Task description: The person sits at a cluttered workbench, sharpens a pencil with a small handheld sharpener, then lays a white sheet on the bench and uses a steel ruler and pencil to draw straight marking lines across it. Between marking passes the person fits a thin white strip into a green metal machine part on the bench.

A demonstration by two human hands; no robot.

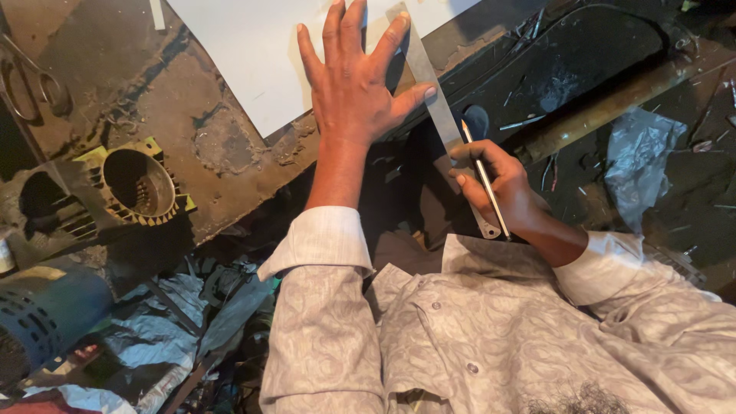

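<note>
My left hand (pixel 351 80) lies flat, fingers spread, on a white sheet (pixel 253 54) at the top of the head view. Its thumb and forefinger press against a long steel ruler (pixel 429 92) that runs diagonally from the sheet's edge down toward me. My right hand (pixel 498 188) grips a thin pencil (pixel 481 175) and also holds the ruler's lower end, with the pencil tip pointing up along the ruler's right edge. The ruler's lower tip pokes out below that hand, over my patterned shirt.
A worn, rusty workbench (pixel 153 100) carries the sheet. A round metal motor housing (pixel 138 184) and scissors (pixel 31 84) sit at the left. A blue motor (pixel 46 314) lies lower left. Crumpled plastic (pixel 636 153), metal scrap and a dark curved panel (pixel 583 54) fill the right.
</note>
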